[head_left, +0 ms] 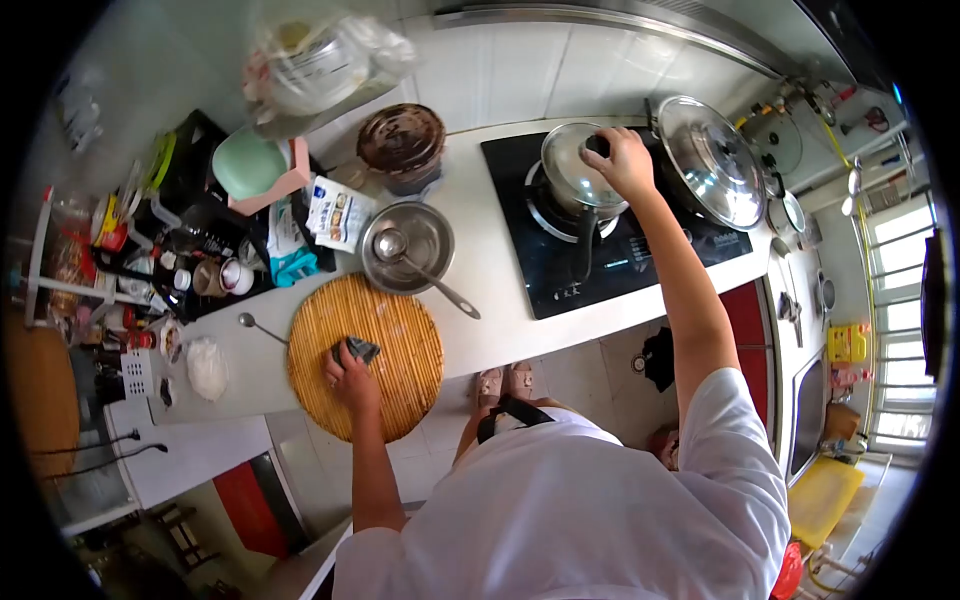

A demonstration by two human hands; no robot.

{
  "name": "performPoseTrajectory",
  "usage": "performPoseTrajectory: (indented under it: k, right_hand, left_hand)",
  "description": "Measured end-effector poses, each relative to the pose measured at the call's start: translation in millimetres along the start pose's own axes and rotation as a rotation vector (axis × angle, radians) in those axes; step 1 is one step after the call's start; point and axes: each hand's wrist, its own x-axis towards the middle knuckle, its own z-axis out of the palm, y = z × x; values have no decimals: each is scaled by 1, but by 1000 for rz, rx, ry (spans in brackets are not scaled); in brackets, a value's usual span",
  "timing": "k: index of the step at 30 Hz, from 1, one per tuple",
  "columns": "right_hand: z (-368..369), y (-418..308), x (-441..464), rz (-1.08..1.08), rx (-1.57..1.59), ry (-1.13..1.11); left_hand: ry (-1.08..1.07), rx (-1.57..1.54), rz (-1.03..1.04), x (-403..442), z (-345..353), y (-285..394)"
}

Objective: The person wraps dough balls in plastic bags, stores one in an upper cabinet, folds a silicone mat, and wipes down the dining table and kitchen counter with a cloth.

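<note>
My left hand rests on a round bamboo-slat mat, its fingers closed on a dark grey cloth. Over at the stove, my right hand grips the black knob of a glass lid. That lid sits on a small saucepan, whose dark handle points toward me. Just beyond the mat stands a metal bowl with a ladle in it, the ladle's handle sticking out over the rim.
A large lidded wok occupies the right side of the black cooktop. Behind the bowl are a brown tub and a white packet. A spoon and a clear plastic bag lie left of the mat.
</note>
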Motion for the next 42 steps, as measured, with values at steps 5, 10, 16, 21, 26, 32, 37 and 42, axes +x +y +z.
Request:
performPoseTrajectory:
  k: [5, 10, 16, 21, 26, 32, 37, 42]
  right_hand:
    - [-10, -60, 16, -155, 80, 24]
    - [13, -134, 40, -243, 142, -24]
    - [57, -184, 64, -232, 241, -102]
    - [81, -215, 86, -255, 193, -90]
    - [115, -238, 111, -264, 140, -102]
    - [139, -246, 127, -205, 66, -133]
    - [145, -244, 128, -158, 107, -149]
    - [150, -241, 123, -132, 178, -123]
  left_hand:
    - [-15, 39, 13, -1, -7, 3]
    - [-30, -2, -6, -2, -14, 4]
    - [65, -124, 63, -3, -13, -1]
    - [76, -84, 67, -1, -16, -1]
    - [-12, -169, 16, -2, -19, -1]
    - [25, -172, 48, -1, -15, -5]
    - [64, -218, 75, 0, -9, -6]
    - [12, -180, 34, 0, -19, 1]
